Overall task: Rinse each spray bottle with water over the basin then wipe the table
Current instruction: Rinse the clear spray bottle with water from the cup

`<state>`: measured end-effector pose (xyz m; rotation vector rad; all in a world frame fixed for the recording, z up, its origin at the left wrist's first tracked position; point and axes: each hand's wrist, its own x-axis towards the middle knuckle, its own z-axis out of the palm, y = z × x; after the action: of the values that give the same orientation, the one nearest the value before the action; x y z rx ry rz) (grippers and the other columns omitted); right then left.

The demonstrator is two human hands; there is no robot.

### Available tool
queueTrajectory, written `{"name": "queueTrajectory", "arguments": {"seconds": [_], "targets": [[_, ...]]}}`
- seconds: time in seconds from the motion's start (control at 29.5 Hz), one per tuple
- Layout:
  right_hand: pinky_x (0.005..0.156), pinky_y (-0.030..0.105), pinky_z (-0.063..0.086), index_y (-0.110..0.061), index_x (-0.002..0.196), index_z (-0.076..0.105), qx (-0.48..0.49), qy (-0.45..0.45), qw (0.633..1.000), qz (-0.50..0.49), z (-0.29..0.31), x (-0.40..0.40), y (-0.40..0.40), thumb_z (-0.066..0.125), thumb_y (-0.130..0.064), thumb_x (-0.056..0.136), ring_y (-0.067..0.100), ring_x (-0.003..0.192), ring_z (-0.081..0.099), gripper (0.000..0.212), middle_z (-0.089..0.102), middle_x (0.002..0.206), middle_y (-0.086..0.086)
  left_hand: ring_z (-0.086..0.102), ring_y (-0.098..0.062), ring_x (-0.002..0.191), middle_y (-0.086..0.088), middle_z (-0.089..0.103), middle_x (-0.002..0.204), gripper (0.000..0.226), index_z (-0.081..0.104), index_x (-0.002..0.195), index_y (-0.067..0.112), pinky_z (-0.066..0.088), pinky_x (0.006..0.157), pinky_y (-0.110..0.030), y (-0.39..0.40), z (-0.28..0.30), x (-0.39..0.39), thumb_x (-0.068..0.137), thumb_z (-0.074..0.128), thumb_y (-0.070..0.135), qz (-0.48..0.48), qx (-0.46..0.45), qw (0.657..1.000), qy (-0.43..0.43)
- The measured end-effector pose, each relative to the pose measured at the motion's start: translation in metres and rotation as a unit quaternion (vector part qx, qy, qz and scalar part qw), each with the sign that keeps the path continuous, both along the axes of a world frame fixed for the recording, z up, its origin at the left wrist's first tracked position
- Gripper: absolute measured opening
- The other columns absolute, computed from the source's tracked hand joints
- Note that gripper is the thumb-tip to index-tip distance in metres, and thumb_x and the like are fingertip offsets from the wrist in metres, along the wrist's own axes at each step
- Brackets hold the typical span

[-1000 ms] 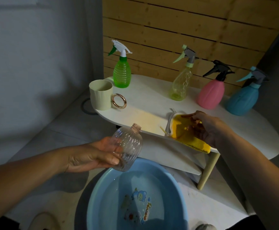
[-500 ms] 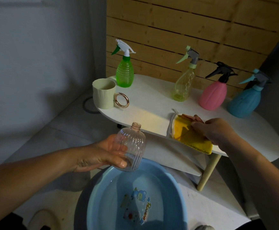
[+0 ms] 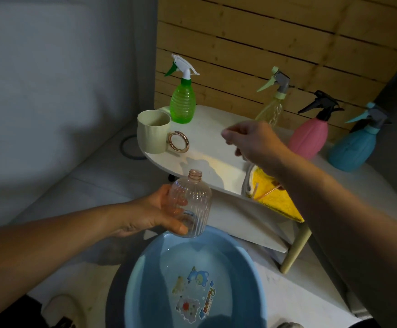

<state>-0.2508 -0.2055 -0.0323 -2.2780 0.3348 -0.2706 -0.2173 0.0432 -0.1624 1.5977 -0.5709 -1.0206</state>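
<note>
My left hand [image 3: 152,213] grips a clear ribbed bottle [image 3: 194,205] without its spray head, upright above the far rim of the blue basin [image 3: 140,280], which holds water. My right hand [image 3: 251,140] hovers over the white table [image 3: 207,147], fingers loosely apart and holding nothing. Below my right forearm a yellow cloth [image 3: 273,200] lies on the table's front edge with a spray head and thin tube on it. Along the back stand a green spray bottle [image 3: 182,102], a clear yellowish one [image 3: 274,107], a pink one [image 3: 309,136] and a blue one [image 3: 355,147].
A cream cup [image 3: 153,131] with a gold ring handle [image 3: 178,140] stands at the table's left end. A wooden slat wall is behind the table and a grey wall to the left. A lower shelf and a table leg [image 3: 295,249] sit right of the basin.
My right hand has let go of the yellow cloth and risen up and to the left over the table. The left hand keeps the clear bottle above the basin.
</note>
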Motion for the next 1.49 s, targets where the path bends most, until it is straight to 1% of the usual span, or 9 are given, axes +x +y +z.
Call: {"name": "queueTrajectory", "arguments": {"seconds": [0.17,0.37,0.64,0.75,0.88,1.02,1.15,1.32,1.49], "targets": [[0.06,0.026,0.044,-0.009,0.129,0.061,0.072,0.076,0.993,0.059,-0.003,0.042,0.038,0.057,-0.036,0.102,0.013,0.079,0.066,0.038,0.065,0.103,0.001,0.061,-0.01,0.127,0.008,0.06,0.14,0.099,0.034,0.15,0.039,0.056,0.1,-0.036,-0.008,0.008,-0.004,0.076,0.089,0.006,-0.047,-0.004,0.998,-0.031],[0.051,0.026,0.036,-0.003,0.123,0.058,0.088,0.123,0.987,0.063,-0.027,0.073,0.07,0.049,-0.036,0.106,0.015,0.07,0.064,0.038,0.062,0.097,0.012,0.064,-0.011,0.123,0.004,0.062,0.136,0.102,0.026,0.153,0.036,0.057,0.097,-0.033,0.0,0.004,-0.004,0.078,0.083,-0.003,-0.063,0.023,0.997,-0.026],[0.052,0.027,0.036,-0.001,0.108,0.06,0.151,0.113,0.98,0.057,-0.036,0.063,0.064,0.05,-0.031,0.106,0.016,0.063,0.043,0.031,0.058,0.086,0.011,0.067,-0.01,0.117,0.002,0.069,0.121,0.072,0.057,0.129,0.025,0.058,0.092,-0.031,0.013,-0.003,-0.005,0.071,0.089,-0.005,-0.084,0.029,0.991,-0.096],[0.051,0.027,0.038,-0.008,0.098,0.064,0.147,0.097,0.983,0.047,-0.028,0.035,0.05,0.054,-0.036,0.104,0.017,0.063,0.042,0.03,0.057,0.081,0.007,0.065,-0.019,0.122,-0.003,0.067,0.128,0.09,0.051,0.138,0.02,0.057,0.098,-0.048,0.018,-0.016,-0.005,0.063,0.099,0.01,-0.067,0.034,0.992,-0.103],[0.053,0.028,0.041,-0.014,0.088,0.068,0.111,0.125,0.985,0.033,-0.02,-0.021,0.033,0.06,-0.043,0.099,0.015,0.063,0.048,0.032,0.06,0.077,0.002,0.063,-0.007,0.123,0.008,0.064,0.131,0.099,0.042,0.137,0.034,0.057,0.098,-0.035,0.025,-0.022,-0.009,0.059,0.101,0.014,-0.045,0.052,0.993,-0.098],[0.051,0.02,0.047,-0.015,0.091,0.071,0.038,0.146,0.988,0.02,-0.011,-0.064,0.035,0.06,-0.048,0.098,0.014,0.06,0.053,0.036,0.062,0.078,0.002,0.062,-0.002,0.121,0.016,0.065,0.128,0.104,0.041,0.137,0.038,0.055,0.102,-0.034,0.035,-0.028,-0.013,0.054,0.102,0.022,-0.042,0.097,0.989,-0.106],[0.063,0.038,0.055,-0.015,0.093,0.07,0.033,0.129,0.991,0.019,-0.014,-0.078,0.044,0.059,-0.049,0.098,0.017,0.065,0.057,0.036,0.065,0.08,0.006,0.06,-0.004,0.124,0.014,0.061,0.134,0.113,0.036,0.146,0.036,0.054,0.104,-0.037,0.041,-0.035,-0.012,0.053,0.099,0.021,-0.034,0.123,0.985,-0.119],[0.07,0.047,0.054,-0.018,0.091,0.066,0.02,0.101,0.995,0.008,-0.04,-0.087,0.053,0.056,-0.049,0.099,0.017,0.068,0.054,0.034,0.062,0.078,0.001,0.058,-0.001,0.123,0.017,0.058,0.134,0.118,0.034,0.146,0.039,0.053,0.104,-0.032,0.036,-0.04,-0.012,0.05,0.101,0.024,-0.038,0.148,0.976,-0.155],[0.065,0.041,0.047,-0.017,0.088,0.062,0.017,0.104,0.994,-0.01,-0.071,-0.095,0.053,0.055,-0.046,0.101,0.019,0.07,0.053,0.033,0.061,0.077,0.003,0.06,-0.006,0.121,0.015,0.057,0.131,0.113,0.035,0.142,0.042,0.057,0.097,-0.034,0.043,-0.051,-0.012,0.052,0.1,0.025,-0.076,0.171,0.968,-0.169]]}}
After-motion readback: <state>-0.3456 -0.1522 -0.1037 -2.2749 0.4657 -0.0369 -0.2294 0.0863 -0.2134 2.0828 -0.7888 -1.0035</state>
